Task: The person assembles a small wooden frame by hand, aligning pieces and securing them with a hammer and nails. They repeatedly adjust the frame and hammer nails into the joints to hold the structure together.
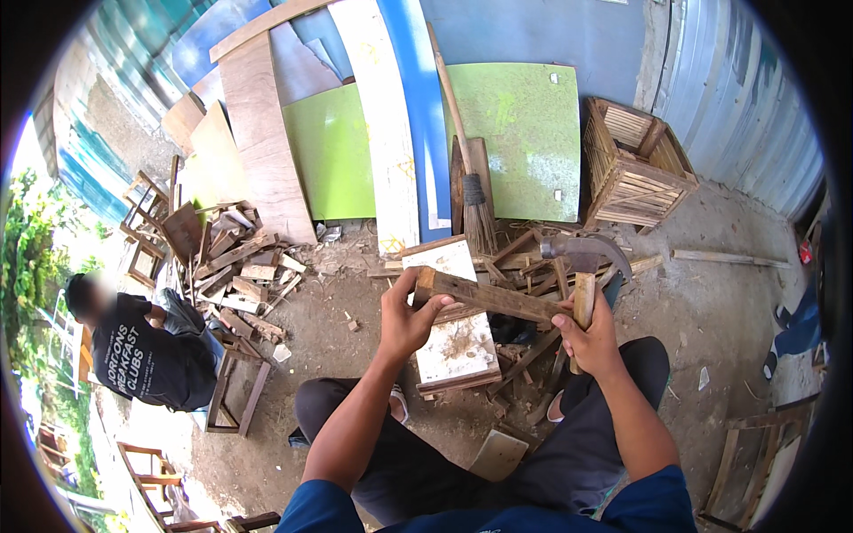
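Observation:
My left hand [407,317] is closed round the left end of a short, worn wooden bar [493,298], which lies level across in front of me. At its other end, the thumb and fingers of my right hand [588,336] touch the bar while gripping a claw hammer [584,298] by its wooden handle. The hammer stands upright, its dark metal head on top and the curved claw toward the right. Below the bar, between my knees, is a low bench with a white top [458,351], strewn with brown dirt and bits of debris.
Scrap wood [244,275] is heaped at the left, near a seated person in a black shirt [158,355]. Behind the bench lean a broom [477,209] and large panels [524,133]. A slatted crate [635,173] stands far right; another person's leg [795,329] shows at the right edge.

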`<action>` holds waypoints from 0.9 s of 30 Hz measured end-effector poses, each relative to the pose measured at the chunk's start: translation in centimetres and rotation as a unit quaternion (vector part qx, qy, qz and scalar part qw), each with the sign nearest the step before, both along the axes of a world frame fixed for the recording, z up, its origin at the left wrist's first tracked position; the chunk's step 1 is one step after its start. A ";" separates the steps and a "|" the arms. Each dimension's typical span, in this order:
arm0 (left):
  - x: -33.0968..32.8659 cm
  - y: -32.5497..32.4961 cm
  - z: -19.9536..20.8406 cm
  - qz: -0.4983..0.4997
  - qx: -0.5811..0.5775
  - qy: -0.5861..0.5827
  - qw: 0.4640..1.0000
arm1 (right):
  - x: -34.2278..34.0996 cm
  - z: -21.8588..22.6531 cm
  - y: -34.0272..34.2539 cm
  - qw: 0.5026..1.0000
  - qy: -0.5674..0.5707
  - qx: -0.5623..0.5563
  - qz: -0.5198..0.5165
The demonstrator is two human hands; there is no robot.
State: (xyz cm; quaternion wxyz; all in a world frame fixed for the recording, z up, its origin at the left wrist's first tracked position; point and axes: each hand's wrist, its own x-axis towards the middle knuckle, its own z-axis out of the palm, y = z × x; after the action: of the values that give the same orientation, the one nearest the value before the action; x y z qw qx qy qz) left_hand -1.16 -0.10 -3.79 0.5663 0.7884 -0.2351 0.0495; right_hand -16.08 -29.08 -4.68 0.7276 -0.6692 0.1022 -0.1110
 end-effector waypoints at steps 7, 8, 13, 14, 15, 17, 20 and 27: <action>0.9 -0.7 0.2 -0.034 -0.124 0.080 0.988 | 0.3 0.5 0.5 0.999 0.033 0.007 0.013; 1.0 -0.3 0.5 -0.025 -0.101 0.082 0.991 | 0.3 0.7 0.5 0.998 0.061 0.014 0.008; 1.6 2.6 3.8 -0.011 0.042 0.074 0.996 | 0.6 1.5 0.5 0.998 0.060 0.020 -0.025; 1.8 2.8 4.5 -0.009 0.078 0.087 0.993 | 0.7 1.6 0.5 0.997 0.064 0.021 -0.033; 1.6 3.0 4.9 -0.038 0.117 0.034 0.992 | 0.8 1.6 0.3 0.997 0.068 0.023 -0.041; 1.0 3.4 5.7 -0.074 0.215 -0.050 0.973 | 1.1 1.5 -0.1 0.995 0.089 0.021 -0.045; -0.3 2.8 5.6 -0.077 0.282 -0.091 0.952 | 1.4 0.7 -0.4 0.992 0.110 0.036 -0.058; -1.0 2.3 5.0 -0.069 0.334 -0.088 0.936 | 2.6 -6.7 -0.2 0.960 0.263 -0.065 -0.066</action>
State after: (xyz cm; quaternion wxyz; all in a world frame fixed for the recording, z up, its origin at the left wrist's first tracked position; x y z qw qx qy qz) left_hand -2.20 2.20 1.23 0.2493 0.9066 -0.3404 -0.0021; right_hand -13.48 -29.33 -11.35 0.6211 -0.7123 0.3267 0.0142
